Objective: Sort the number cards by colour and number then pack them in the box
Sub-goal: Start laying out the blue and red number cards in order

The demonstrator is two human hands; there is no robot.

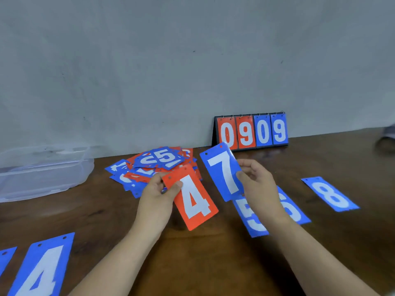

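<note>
My left hand (156,195) pinches a red 4 card (192,199) by its upper left corner, above the table. My right hand (256,182) holds a blue 7 card (222,169) by its right edge, tilted, just right of the red 4. A mixed pile of red and blue cards (154,165) lies behind my left hand, a blue 5 on top. Flat on the table lie a blue 5 card (250,216), a blue 6 card (292,210) partly under my right wrist, a blue 8 card (330,194) and a blue 4 card (42,268).
A clear plastic box (42,169) stands at the far left against the wall. A flip scoreboard (252,131) showing 0909 stands at the back by the wall. Another blue card (6,255) shows at the lower left edge. The table (213,263) is dark wood.
</note>
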